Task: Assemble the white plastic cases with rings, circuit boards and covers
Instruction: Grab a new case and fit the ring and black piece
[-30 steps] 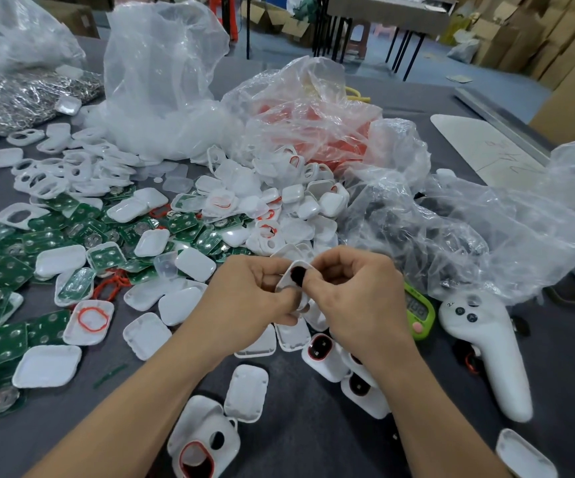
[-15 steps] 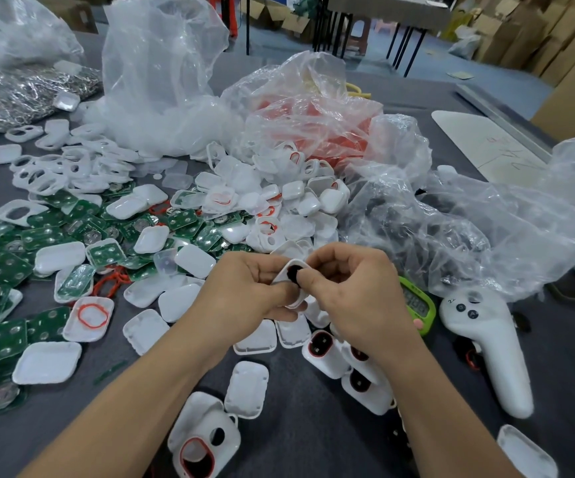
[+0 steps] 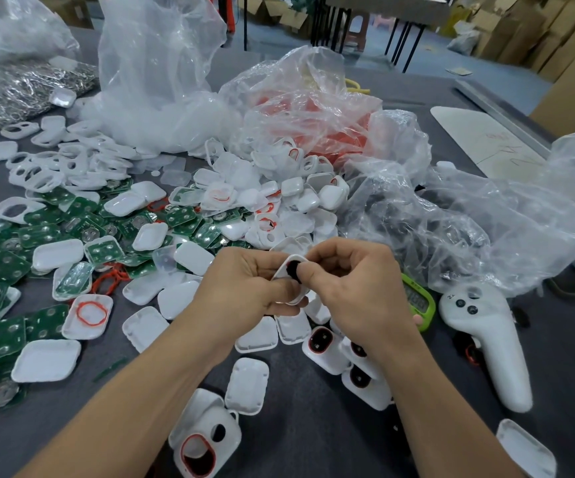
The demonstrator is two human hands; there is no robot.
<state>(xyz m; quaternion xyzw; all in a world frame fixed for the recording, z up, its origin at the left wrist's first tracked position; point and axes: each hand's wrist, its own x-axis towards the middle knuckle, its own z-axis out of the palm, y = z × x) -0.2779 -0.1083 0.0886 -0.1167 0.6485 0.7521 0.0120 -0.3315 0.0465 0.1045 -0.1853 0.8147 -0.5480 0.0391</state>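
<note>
Hands meet close together over the table (image 3: 317, 439), with the forearms coming in from the lower edge and converging. The left hand (image 3: 241, 288) has its fingers curled under a white case (image 3: 287, 270), and its thumb lies across the lower face. The right hand (image 3: 358, 291) pinches the same case from the other side. Its thumb tip presses beside the round dark opening, and its other fingers are folded above. The case is raised off the table and tilted on edge between the two thumbs, above a litter of white covers.

Counted: one case is in hand. Three cases (image 3: 322, 346) with red-ringed dark windows lie just under the right wrist. One more ringed case (image 3: 206, 443) sits near the bottom edge, just beside one loose cover (image 3: 247, 386). One shell (image 3: 72, 331) at the left holds a single loose red ring (image 3: 78, 313). Green circuit boards (image 3: 0, 267) and white shells spread over the left half are too many to count. At least four plastic bags (image 3: 162, 70) lie across the far side. One white controller (image 3: 486, 343) and one green timer (image 3: 418, 301) lie at the right, the timer partly behind the right hand.
</note>
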